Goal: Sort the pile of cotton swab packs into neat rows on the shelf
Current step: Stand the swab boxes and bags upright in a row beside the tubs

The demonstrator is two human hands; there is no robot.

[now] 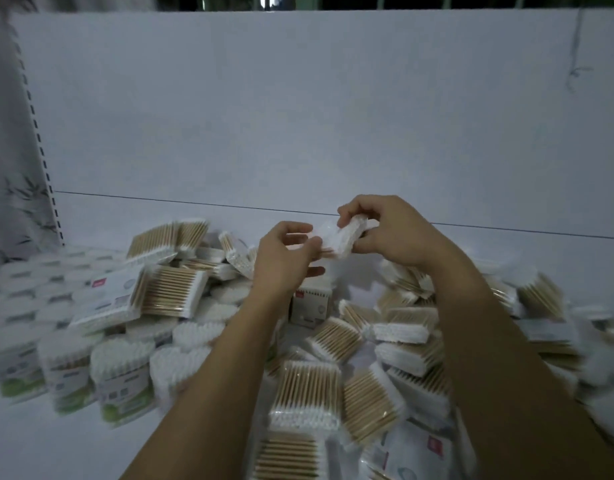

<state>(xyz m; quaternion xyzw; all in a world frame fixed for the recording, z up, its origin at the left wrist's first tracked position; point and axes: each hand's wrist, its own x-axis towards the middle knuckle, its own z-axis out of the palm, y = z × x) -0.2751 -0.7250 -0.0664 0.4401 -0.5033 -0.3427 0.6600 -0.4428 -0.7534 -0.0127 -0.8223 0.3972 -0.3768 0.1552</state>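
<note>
Fingers (312,244) of the left hand (283,252) are curled, thumb on top, pinching the near-left end of one cotton swab pack (340,239); fingers (350,211) of the right hand (393,233) are bent over the pack's far-right end w/ the thumb beneath, gripping it too; both hands thus hold the same pack in the air above the pile (319,372), approx. over its middle, tilted, white cotton tips showing along its edge; the left hand's lowest finger sticks out below the pack, and whether it touches anything can't be told; the pile lies loose on the white shelf (35,441), packs criss-cross at all angles & overlapping, sticks tan, tips white; at the left, upright round tubs (125,379) w/ green labels stand close together, some w/ heart-shaped tops, right beside the pile's left edge; a flat pack (104,299) w/ a white label & red mark lies tilted on top of them; a small boxy pack (310,304) w/ a red mark stands just below the left wrist; behind it all is the white back panel (298,116), w/ a slotted upright (44,168) at far left; picture is blurred, so label print can't be read.
</note>
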